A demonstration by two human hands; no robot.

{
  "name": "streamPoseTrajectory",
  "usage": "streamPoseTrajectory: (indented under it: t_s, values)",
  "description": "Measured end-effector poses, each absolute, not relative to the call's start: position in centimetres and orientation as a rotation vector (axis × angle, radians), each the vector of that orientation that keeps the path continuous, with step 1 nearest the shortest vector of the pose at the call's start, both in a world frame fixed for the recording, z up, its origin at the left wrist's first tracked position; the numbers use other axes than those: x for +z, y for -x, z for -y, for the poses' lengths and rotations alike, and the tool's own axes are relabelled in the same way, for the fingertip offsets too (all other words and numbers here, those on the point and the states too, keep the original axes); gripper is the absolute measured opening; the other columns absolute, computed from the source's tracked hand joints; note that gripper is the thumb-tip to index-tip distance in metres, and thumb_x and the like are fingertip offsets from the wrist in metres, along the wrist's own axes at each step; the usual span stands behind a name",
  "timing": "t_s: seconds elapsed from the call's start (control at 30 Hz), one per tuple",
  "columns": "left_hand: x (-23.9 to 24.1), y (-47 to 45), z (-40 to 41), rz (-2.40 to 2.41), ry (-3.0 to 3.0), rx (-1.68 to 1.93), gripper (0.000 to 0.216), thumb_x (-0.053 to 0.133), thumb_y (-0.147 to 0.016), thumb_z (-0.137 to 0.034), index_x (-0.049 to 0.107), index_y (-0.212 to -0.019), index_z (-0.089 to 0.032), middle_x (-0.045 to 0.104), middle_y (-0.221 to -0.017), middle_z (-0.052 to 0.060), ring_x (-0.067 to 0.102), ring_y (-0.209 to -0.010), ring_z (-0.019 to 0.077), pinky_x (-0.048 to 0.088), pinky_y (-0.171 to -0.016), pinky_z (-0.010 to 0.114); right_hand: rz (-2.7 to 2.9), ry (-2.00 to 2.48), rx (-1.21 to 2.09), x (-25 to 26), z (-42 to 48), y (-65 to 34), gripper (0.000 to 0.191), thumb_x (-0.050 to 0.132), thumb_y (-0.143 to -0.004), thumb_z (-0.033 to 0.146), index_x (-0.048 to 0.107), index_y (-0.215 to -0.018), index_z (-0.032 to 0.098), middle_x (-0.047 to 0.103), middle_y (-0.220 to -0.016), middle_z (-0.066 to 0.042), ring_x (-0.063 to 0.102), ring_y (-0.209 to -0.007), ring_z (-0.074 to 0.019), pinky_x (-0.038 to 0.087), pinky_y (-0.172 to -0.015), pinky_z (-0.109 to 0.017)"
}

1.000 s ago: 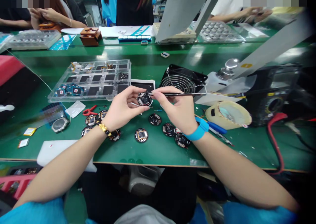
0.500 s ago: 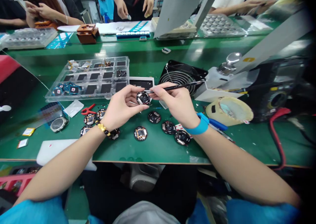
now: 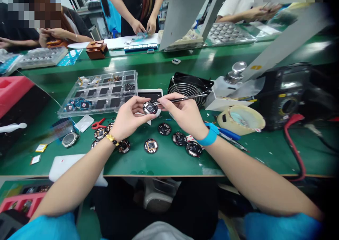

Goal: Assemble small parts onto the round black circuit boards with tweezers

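Observation:
Between the thumb and fingers of my left hand [image 3: 129, 118] is a round black watch module [image 3: 150, 107], raised above the green bench with its silver-edged inner side toward me. My right hand [image 3: 185, 114] grips dark tweezers [image 3: 189, 97], whose tips reach the module's right edge; whether they pinch a part there is too small to tell. On the bench below lie more round modules: one with copper-coloured parts [image 3: 150, 145], a darker one [image 3: 164, 128], and a pair near my right wrist, including this one [image 3: 194, 148]. Several others sit partly hidden behind my left wrist.
A clear compartment tray [image 3: 100, 95] stands at the back left, a black fan [image 3: 189, 86] behind my right hand. Rightward are a pump bottle [image 3: 235, 76], a tape roll [image 3: 241, 121] and a red cable [image 3: 292, 151]. Co-workers' hands [image 3: 144, 27] show across the bench.
The view has shifted slightly, lowering the bench scene. The module in my left hand has tilted, and the tweezers stay at its edge. Across the bench, a co-worker's hands have come together over blue film.

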State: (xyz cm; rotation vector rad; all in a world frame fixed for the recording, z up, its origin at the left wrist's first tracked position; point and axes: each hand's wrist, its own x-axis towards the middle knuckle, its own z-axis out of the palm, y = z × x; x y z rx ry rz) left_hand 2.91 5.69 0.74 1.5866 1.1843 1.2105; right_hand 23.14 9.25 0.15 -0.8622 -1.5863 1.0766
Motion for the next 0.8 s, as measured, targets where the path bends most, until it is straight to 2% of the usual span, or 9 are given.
streamPoseTrajectory:
  t_s: [0.17, 0.3, 0.57, 0.8]
  values:
    - [0.6, -2.9, -5.6, -1.183, -1.591, 1.203, 0.054, 0.092, -0.073, -0.028, 0.065, -0.118, -0.016, 0.076, -0.110, 0.009, 0.074, -0.093, 0.0174, 0.062, -0.081, 0.028, 1.656, 0.904, 0.955, 0.3, -8.8, -23.1, 0.029, 0.071, -0.094, 0.053, 0.076, -0.097, 0.025, 0.079, -0.095, -0.002, 0.077, -0.092, -0.0223, 0.061, -0.085, -0.037]
    - [0.6, -3.1, -5.3, -1.210, -1.587, 1.187, 0.052, 0.090, -0.074, -0.026, 0.065, -0.119, -0.016, 0.076, -0.104, 0.007, 0.073, -0.087, 0.0153, 0.062, -0.075, 0.025, 1.646, 0.923, 0.962, 0.2, -9.0, -23.1, 0.030, 0.070, -0.094, 0.053, 0.076, -0.095, 0.024, 0.080, -0.094, -0.003, 0.077, -0.091, -0.0225, 0.062, -0.087, -0.038]
    - [0.4, -3.2, -5.2, -1.224, -1.642, 1.165, 0.051, 0.091, -0.074, -0.028, 0.066, -0.117, -0.017, 0.077, -0.105, 0.007, 0.075, -0.087, 0.0158, 0.063, -0.075, 0.026, 1.503, 0.881, 1.265, 0.3, -9.7, -23.1, 0.042, 0.081, -0.081, 0.062, 0.075, -0.089, 0.021, 0.081, -0.088, -0.005, 0.079, -0.091, -0.0242, 0.065, -0.088, -0.040]
    - [0.6, -3.2, -5.2, -1.218, -1.643, 1.159, 0.052, 0.091, -0.074, -0.030, 0.066, -0.117, -0.016, 0.076, -0.110, 0.009, 0.075, -0.093, 0.0174, 0.063, -0.076, 0.025, 1.484, 0.862, 1.333, 0.6, -9.9, -23.3, 0.050, 0.083, -0.075, 0.068, 0.077, -0.089, 0.020, 0.080, -0.088, -0.006, 0.078, -0.091, -0.0238, 0.066, -0.088, -0.040]
